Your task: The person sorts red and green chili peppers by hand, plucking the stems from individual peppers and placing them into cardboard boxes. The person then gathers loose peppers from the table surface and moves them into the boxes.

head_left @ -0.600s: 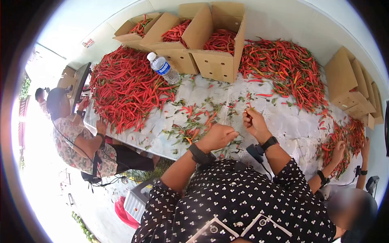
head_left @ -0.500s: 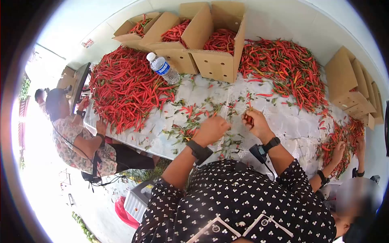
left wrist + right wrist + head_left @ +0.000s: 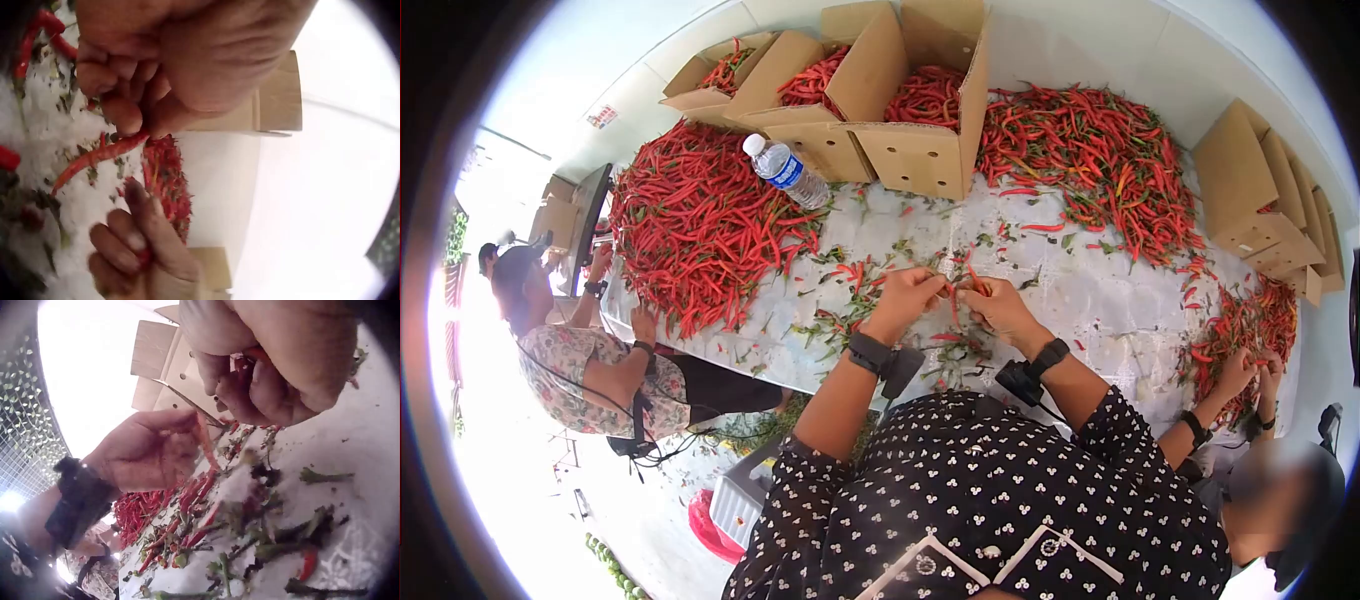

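The landmark is a clear plastic water bottle (image 3: 805,186) with a blue label (image 3: 786,170); white lettering shows on it but is too small to read. It is at the edge of a large heap of red chillies (image 3: 700,230), just to the heap's right. Nearer the wearer than the bottle, and to its right, the left hand (image 3: 907,300) pinches one end of a slender red chilli (image 3: 97,160) between thumb and forefinger, its other fingers curled. Beside it, the right hand (image 3: 1005,310) has its fingers curled round red chilli pieces (image 3: 144,259), mostly hidden in the grasp. Green stems and chilli scraps (image 3: 860,290) litter the table (image 3: 1090,320) between the bottle and the wearer. Open cardboard boxes (image 3: 915,160) holding chillies stand behind and right of the bottle; beyond them to the right lies a second chilli heap (image 3: 1100,160). Far left of the bottle, a person in a floral shirt (image 3: 585,375) reaches toward the first heap.
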Tool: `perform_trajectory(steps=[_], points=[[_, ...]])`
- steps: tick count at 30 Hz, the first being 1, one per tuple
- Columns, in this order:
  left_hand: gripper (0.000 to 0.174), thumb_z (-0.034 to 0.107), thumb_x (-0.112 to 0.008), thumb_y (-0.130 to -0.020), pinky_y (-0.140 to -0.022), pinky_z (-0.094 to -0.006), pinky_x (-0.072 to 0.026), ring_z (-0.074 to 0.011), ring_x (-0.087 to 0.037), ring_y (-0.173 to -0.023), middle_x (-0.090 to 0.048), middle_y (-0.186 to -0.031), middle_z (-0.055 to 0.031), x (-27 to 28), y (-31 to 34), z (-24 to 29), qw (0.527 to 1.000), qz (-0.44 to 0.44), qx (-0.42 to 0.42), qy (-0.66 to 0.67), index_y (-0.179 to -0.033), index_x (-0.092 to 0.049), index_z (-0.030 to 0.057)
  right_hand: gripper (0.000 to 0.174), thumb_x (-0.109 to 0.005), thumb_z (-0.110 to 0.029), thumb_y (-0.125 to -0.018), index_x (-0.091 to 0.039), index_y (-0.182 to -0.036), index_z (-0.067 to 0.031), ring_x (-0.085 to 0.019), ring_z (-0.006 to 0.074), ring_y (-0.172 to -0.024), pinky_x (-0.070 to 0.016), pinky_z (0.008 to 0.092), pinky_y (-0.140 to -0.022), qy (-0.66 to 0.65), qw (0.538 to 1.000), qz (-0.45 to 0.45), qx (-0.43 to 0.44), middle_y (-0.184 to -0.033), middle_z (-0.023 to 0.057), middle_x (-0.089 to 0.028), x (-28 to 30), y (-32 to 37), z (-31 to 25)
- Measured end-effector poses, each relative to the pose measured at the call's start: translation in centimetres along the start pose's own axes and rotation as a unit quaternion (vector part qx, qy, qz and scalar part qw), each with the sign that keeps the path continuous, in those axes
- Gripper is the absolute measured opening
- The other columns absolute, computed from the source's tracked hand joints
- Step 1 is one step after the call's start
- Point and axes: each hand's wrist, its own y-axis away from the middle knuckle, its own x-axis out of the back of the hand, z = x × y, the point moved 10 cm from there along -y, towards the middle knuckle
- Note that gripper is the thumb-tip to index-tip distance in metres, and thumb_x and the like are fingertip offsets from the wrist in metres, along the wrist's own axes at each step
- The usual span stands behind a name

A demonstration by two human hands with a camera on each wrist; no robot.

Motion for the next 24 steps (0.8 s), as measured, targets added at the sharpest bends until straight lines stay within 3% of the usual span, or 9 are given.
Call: perform_trajectory(steps=[3, 5, 6, 8, 12, 14, 19, 22, 24], points=[[0.018, 0.017, -0.063, -0.073, -0.050, -0.0337, -0.0417, -0.0243, -0.056, -0.053, -0.060, -0.063, -0.0119, -0.7, 0.5, -0.2, 1.000, -0.007, -0.016, -0.009, -0.073, -0.062, -0.0007, 0.015, -0.062, -0.020, -0.081, -0.060, -0.080, -0.0051, -0.043, 0.0048, -0.050, -0.0324, 0.0212, -0.044, 0.063, 0.998, -0.030, 0.005, -0.062, -0.0029, -0.052, -1.0, -0.5, 0.3], [0.017, 0.016, -0.062, -0.073, -0.050, -0.0324, -0.0427, -0.0234, -0.056, -0.051, -0.060, -0.064, -0.0109, -1.3, 2.6, 4.5, 0.918, 0.060, -0.233, -0.315, -0.069, -0.061, 0.0003, 0.015, -0.062, -0.018, -0.081, -0.061, -0.074, -0.0037, -0.043, 0.0051, -0.049, -0.0334, 0.0211, -0.044, 0.118, 0.993, -0.030, -0.007, -0.060, -0.0018, -0.053, -1.3, 0.0, 0.6], [0.017, 0.016, -0.062, -0.073, -0.050, -0.0324, -0.0427, -0.0234, -0.056, -0.051, -0.060, -0.064, -0.0109, -1.5, 3.0, 4.5, 0.919, 0.062, -0.232, -0.314, -0.069, -0.061, 0.0003, 0.015, -0.062, -0.018, -0.081, -0.061, -0.074, -0.0037, -0.043, 0.0051, -0.049, -0.0334, 0.0211, -0.044, 0.119, 0.992, -0.032, -0.008, -0.060, -0.0018, -0.053, -1.4, 0.1, 0.8], [0.018, 0.018, -0.061, -0.076, -0.052, -0.0350, -0.0434, -0.0264, -0.056, -0.055, -0.056, -0.064, -0.0130, -4.3, 5.6, 6.5, 0.730, 0.105, -0.378, -0.560, -0.068, -0.059, 0.0024, 0.016, -0.060, -0.017, -0.080, -0.061, -0.073, -0.0026, -0.043, 0.0066, -0.046, -0.0328, 0.0223, -0.042, 0.240, 0.970, -0.033, -0.029, -0.054, -0.0003, -0.053, -1.5, 0.4, 1.5], [0.019, 0.020, -0.062, -0.074, -0.055, -0.0397, -0.0451, -0.0312, -0.059, -0.066, -0.057, -0.073, -0.0139, -0.2, 3.7, 4.5, 0.776, 0.091, -0.230, -0.581, -0.067, -0.057, 0.0025, 0.016, -0.057, -0.016, -0.081, -0.057, -0.078, -0.0004, -0.047, 0.0094, -0.045, -0.0345, 0.0250, -0.041, 0.210, 0.975, -0.064, -0.017, -0.055, 0.0021, -0.053, 0.6, -0.1, 2.2], [0.018, 0.020, -0.062, -0.073, -0.059, -0.0427, -0.0467, -0.0327, -0.059, -0.073, -0.057, -0.080, -0.0139, 4.4, 2.5, 4.0, 0.829, 0.133, -0.106, -0.532, -0.073, -0.058, 0.0025, 0.017, -0.051, -0.015, -0.083, -0.056, -0.082, 0.0008, -0.051, 0.0116, -0.046, -0.0353, 0.0249, -0.039, 0.091, 0.994, -0.055, -0.036, -0.058, 0.0052, -0.056, 2.7, -0.4, 2.7], [0.018, 0.017, -0.061, -0.073, -0.065, -0.0438, -0.0485, -0.0325, -0.060, -0.078, -0.058, -0.087, -0.0165, 7.7, 1.4, 1.3, 0.774, 0.191, -0.135, -0.589, -0.083, -0.059, 0.0028, 0.015, -0.046, -0.010, -0.083, -0.053, -0.090, 0.0015, -0.054, 0.0144, -0.047, -0.0385, 0.0251, -0.038, 0.051, 0.991, -0.054, -0.114, -0.060, 0.0078, -0.057, 0.6, 0.9, 5.0], [0.017, 0.015, -0.060, -0.075, -0.066, -0.0407, -0.0487, -0.0322, -0.060, -0.077, -0.060, -0.084, -0.0159, 6.9, 1.3, 0.4, 0.799, 0.162, -0.108, -0.569, -0.086, -0.062, 0.0024, 0.015, -0.045, -0.007, -0.083, -0.051, -0.093, 0.0022, -0.054, 0.0155, -0.048, -0.0429, 0.0266, -0.040, 0.022, 0.983, -0.102, -0.149, -0.060, 0.0089, -0.057, -2.0, 1.1, 5.6], [0.017, 0.016, -0.060, -0.077, -0.064, -0.0370, -0.0476, -0.0309, -0.061, -0.074, -0.063, -0.078, -0.0152, 6.1, 1.9, 1.0, 0.905, 0.150, -0.164, -0.363, -0.085, -0.063, 0.0017, 0.015, -0.048, -0.012, -0.086, -0.052, -0.094, 0.0002, -0.054, 0.0137, -0.048, -0.0423, 0.0251, -0.041, 0.056, 0.986, -0.123, -0.093, -0.060, 0.0073, -0.056, -2.1, 0.0, 4.7]])
